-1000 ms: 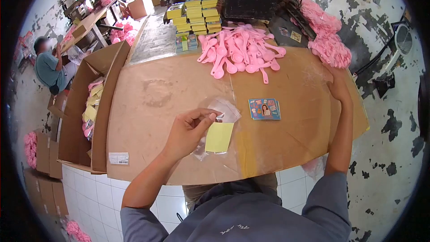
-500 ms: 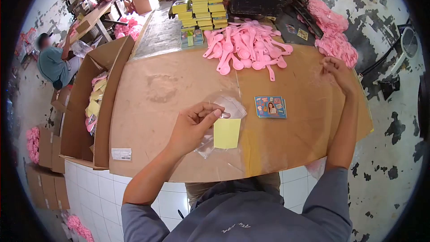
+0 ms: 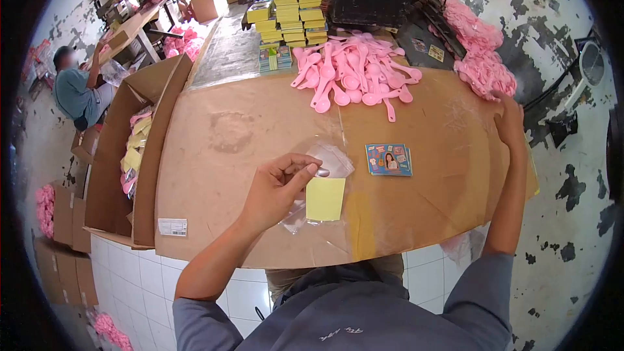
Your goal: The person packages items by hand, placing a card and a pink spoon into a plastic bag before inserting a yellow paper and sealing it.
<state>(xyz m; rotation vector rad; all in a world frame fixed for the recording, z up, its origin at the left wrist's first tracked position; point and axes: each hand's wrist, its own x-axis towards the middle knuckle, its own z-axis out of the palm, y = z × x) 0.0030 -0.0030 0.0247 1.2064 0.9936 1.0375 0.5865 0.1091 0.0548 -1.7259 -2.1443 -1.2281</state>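
Observation:
My left hand (image 3: 276,188) is closed, thumb against forefinger, pinching the top of a clear plastic bag (image 3: 329,221) with a yellow card (image 3: 325,199) in it. Under and behind it lie more clear bags (image 3: 331,156) on the cardboard-covered table. To the right of them sits a small stack of printed picture cards (image 3: 389,160). My right hand (image 3: 510,122) is stretched out at the table's right edge, its fingers apart and right at the near end of a heap of pink items (image 3: 487,75). Part of that hand's fingers is hidden.
Pink plastic spoons (image 3: 354,71) are piled at the back of the table (image 3: 214,188), before stacks of yellow-edged cards (image 3: 286,16). On the left stands an open cardboard box (image 3: 166,117) with filled bags inside. A person (image 3: 78,88) sits farther left.
My right hand has moved outward to the right, up to the pink heap. My left hand keeps its pinch on the bag in nearly the same place. The view has shifted slightly.

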